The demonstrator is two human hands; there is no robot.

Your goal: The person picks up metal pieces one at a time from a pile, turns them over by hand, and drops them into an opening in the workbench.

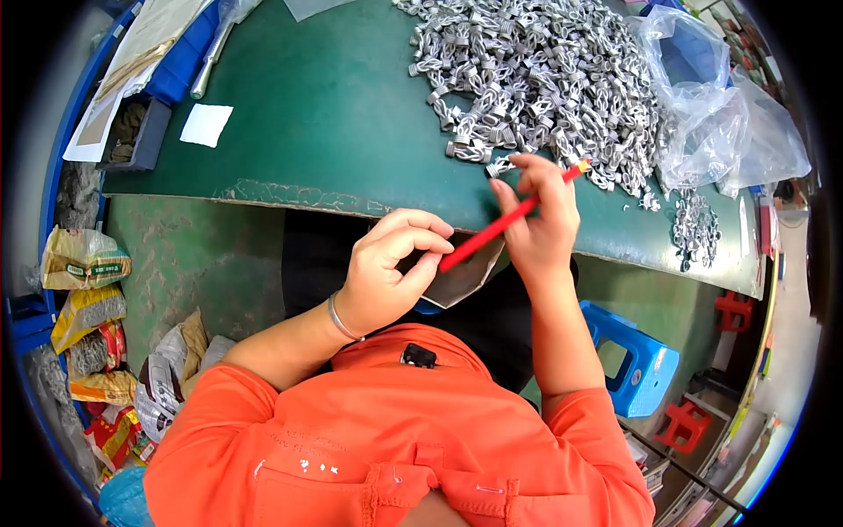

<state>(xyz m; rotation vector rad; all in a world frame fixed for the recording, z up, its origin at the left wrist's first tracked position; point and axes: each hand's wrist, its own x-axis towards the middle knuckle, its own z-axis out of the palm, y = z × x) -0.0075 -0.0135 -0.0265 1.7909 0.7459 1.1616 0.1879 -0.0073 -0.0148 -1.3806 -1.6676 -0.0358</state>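
Note:
A slim red stick with a yellowish end [492, 230] runs through my right hand [542, 215], slanting from upper right down to lower left. Its lower end reaches the fingertips of my left hand [397, 259], whose fingers are curled in toward the thumb; I cannot tell what they pinch. At my right thumb and forefinger tips is a small grey metal piece [500, 166], at the near edge of a large heap of similar looped metal pieces [536, 70] on the green table [290, 114]. Both hands are over the table's front edge.
Clear plastic bags [720, 123] lie right of the heap, near a smaller pile of metal rings [695, 230]. A white paper square [206, 125] and grey bin [140, 136] are at the left. A blue stool [634, 360] stands right; filled bags [88, 259] line the left floor.

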